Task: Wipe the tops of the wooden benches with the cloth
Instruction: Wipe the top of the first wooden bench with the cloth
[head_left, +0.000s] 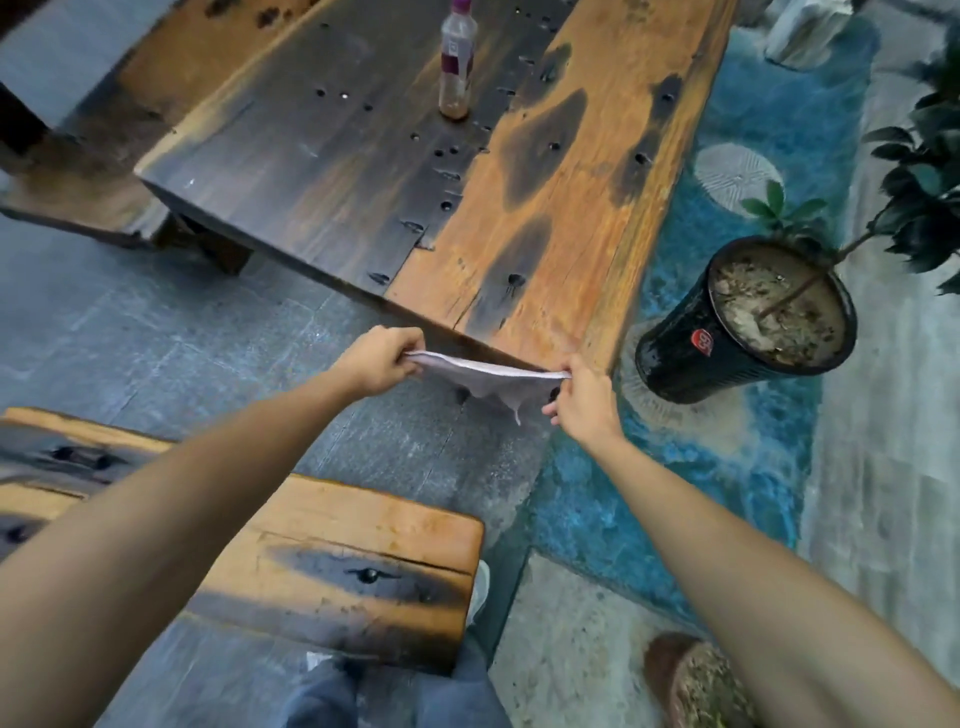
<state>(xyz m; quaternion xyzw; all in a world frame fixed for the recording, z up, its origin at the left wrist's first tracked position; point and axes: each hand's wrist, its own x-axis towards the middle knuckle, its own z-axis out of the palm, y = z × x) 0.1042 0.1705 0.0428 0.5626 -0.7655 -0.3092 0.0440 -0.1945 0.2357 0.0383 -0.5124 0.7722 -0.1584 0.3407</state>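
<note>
Beside the table (571, 218), one black pot (691, 338) holds dry soil and one plant (919, 208). We grip one cloth (488, 376) taut between left hand (379, 361) and right hand (582, 397); one bottle (457, 62) stands upright.

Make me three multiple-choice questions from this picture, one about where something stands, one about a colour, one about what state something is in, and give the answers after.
1. Where does the bottle stand?
A. on the big wooden table
B. on the floor
C. on the near bench

2. What colour is the plant pot?
A. white
B. black
C. red

3. How is the cloth held?
A. bunched in one hand
B. lying flat on the bench
C. stretched between both hands

Answers: 1 A, it stands upright at the table's far end. 2 B, its ribbed wall is black, with only a small red sticker. 3 C, the left hand and right hand each keep a grip on one end.
</note>
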